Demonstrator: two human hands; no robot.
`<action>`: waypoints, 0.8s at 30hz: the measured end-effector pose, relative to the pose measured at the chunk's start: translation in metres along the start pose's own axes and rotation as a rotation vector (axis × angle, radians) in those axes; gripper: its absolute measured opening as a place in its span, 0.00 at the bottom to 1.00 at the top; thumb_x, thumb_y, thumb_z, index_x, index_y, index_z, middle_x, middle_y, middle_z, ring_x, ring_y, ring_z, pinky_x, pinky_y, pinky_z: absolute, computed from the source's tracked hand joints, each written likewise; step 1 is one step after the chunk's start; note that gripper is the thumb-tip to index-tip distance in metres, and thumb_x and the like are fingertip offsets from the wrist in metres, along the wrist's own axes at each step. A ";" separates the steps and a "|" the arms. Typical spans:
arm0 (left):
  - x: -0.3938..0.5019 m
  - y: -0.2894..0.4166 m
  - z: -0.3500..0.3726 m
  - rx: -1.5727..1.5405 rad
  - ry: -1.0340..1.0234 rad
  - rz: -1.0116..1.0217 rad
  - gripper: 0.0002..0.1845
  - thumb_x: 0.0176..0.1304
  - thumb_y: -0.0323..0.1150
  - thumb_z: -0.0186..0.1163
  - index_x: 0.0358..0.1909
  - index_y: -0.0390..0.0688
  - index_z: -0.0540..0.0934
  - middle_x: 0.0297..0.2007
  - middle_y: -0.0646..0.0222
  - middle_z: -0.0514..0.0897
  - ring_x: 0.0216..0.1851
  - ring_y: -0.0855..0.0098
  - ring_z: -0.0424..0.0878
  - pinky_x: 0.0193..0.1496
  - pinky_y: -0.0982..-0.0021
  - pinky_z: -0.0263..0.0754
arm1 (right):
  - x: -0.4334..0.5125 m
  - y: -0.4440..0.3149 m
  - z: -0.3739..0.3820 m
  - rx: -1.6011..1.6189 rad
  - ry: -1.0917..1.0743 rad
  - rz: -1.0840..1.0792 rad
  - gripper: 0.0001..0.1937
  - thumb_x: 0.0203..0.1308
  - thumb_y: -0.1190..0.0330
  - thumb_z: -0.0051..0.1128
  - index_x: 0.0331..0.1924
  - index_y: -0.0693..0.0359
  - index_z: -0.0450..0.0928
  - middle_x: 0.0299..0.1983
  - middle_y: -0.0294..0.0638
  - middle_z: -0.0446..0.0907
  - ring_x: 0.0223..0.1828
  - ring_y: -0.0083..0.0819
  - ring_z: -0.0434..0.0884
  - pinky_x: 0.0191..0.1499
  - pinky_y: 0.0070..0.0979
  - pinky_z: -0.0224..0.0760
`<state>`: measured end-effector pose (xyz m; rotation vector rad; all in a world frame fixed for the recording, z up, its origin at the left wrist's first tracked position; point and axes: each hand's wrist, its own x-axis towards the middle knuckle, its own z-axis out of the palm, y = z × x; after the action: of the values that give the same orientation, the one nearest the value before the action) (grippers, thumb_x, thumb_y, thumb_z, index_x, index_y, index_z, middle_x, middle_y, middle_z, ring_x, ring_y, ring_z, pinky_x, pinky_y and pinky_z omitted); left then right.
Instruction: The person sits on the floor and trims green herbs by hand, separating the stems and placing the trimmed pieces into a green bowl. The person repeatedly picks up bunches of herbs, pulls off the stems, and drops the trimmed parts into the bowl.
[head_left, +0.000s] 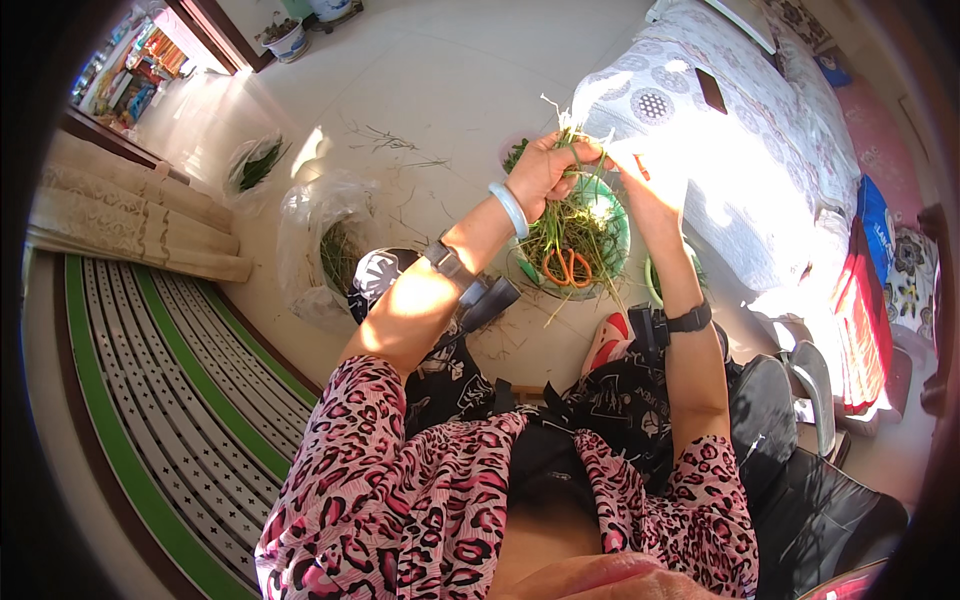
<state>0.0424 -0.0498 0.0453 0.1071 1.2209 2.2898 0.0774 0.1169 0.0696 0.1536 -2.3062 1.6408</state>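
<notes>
My left hand (541, 174), with a pale bangle at the wrist, grips a bunch of thin green plant stalks (562, 214). Whitish ends (568, 120) of the bunch stick up above the fist. At the right side of the bunch, the fingertips of my right hand (634, 169) pinch a green strand. Strong sunlight washes out part of this hand. Below both hands stands a green basin (621, 251) heaped with loose stalks and trimmings. Orange-handled scissors (568, 268) lie on that heap, their blades hidden.
Clear plastic bags hold greens (341, 251) and long leaves (259, 166) on the left floor. Scraps (382, 137) litter the tiles. A bed (720, 165) bearing a phone (710, 90) is at right. A pink container (514, 154) sits behind the basin. A slatted panel (187, 375) runs along the left.
</notes>
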 end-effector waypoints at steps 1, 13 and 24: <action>0.001 0.000 -0.002 -0.020 -0.015 0.004 0.10 0.61 0.33 0.64 0.41 0.42 0.76 0.36 0.68 0.86 0.15 0.87 0.57 0.15 0.82 0.47 | 0.000 0.001 -0.002 0.011 -0.008 -0.008 0.05 0.62 0.72 0.59 0.36 0.65 0.81 0.29 0.35 0.81 0.32 0.20 0.79 0.36 0.18 0.72; 0.003 0.002 -0.010 -0.001 -0.007 0.030 0.09 0.64 0.34 0.62 0.41 0.42 0.77 0.38 0.65 0.87 0.14 0.87 0.54 0.15 0.82 0.47 | -0.003 0.015 -0.014 0.031 -0.026 0.242 0.11 0.56 0.65 0.67 0.38 0.64 0.84 0.29 0.35 0.82 0.36 0.21 0.78 0.39 0.20 0.70; 0.002 0.007 -0.006 0.128 0.025 -0.013 0.09 0.63 0.38 0.66 0.40 0.45 0.82 0.32 0.70 0.85 0.15 0.90 0.58 0.16 0.85 0.48 | 0.017 0.033 -0.073 0.341 0.301 -0.039 0.13 0.65 0.69 0.57 0.50 0.66 0.78 0.40 0.37 0.81 0.40 0.27 0.79 0.48 0.25 0.72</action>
<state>0.0358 -0.0561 0.0471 0.1164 1.3767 2.2069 0.0662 0.1975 0.0670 0.0221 -1.7856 1.8805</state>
